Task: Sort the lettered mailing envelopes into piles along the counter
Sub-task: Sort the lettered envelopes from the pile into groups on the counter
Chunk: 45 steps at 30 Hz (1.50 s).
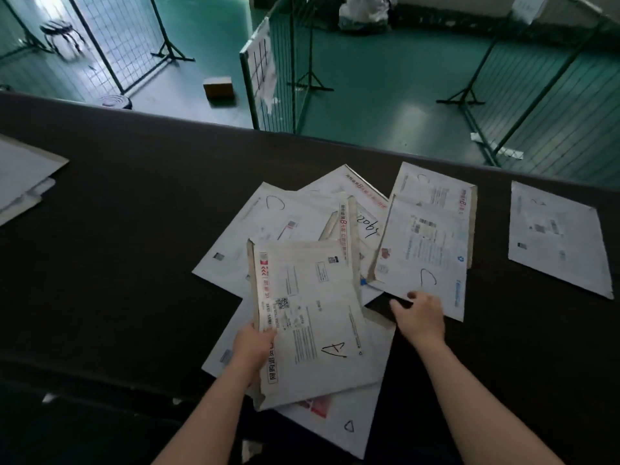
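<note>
A loose heap of white mailing envelopes (302, 216) lies on the dark counter (134, 203). My left hand (252, 347) grips the left edge of an envelope marked "A" (312, 317), lifted and tilted over the heap. My right hand (419, 317) pinches the near edge of an envelope marked "C" (422, 253). Another "C" envelope (268, 223) lies at the heap's left, and a further one (432, 189) shows behind. Under the "A" envelope lies one more (345, 421), with a triangle-like mark.
A single envelope (557, 236) lies apart at the right. A pile of envelopes (23, 176) sits at the counter's left end. Beyond the counter's far edge are a green floor, wire fence panels (278, 68), a cardboard box (218, 87) and a stool (60, 31).
</note>
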Each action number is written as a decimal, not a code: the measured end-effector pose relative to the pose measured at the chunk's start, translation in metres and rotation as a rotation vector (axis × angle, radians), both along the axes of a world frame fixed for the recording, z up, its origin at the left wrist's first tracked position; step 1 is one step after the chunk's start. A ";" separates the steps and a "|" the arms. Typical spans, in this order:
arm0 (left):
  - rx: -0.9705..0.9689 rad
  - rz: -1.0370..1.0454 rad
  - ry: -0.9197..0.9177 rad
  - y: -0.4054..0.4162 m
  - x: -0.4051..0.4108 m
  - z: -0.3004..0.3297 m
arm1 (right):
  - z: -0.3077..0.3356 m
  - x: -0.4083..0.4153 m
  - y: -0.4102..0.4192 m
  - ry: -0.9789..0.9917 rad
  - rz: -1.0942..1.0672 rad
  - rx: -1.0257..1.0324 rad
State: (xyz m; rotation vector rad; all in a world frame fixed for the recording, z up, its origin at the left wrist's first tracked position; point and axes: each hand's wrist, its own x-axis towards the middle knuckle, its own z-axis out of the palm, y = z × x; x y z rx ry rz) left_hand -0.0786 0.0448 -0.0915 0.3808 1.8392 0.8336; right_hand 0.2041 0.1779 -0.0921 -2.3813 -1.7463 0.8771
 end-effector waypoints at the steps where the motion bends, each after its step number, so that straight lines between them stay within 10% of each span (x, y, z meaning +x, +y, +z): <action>1: -0.015 -0.032 -0.001 -0.001 -0.007 -0.002 | 0.001 0.005 0.010 -0.065 -0.027 -0.025; 13: 0.006 -0.011 -0.033 0.006 -0.012 -0.017 | -0.002 0.031 0.011 -0.215 0.084 -0.130; 20: 0.001 0.034 -0.020 0.002 -0.002 -0.007 | 0.009 0.078 -0.003 -0.296 -0.195 -0.246; 33: -0.065 -0.042 -0.004 -0.028 0.054 -0.005 | 0.007 0.123 0.008 0.000 -0.362 -0.369; 45: -0.023 -0.046 0.084 -0.026 0.070 0.010 | 0.056 0.104 -0.010 0.347 -0.334 0.547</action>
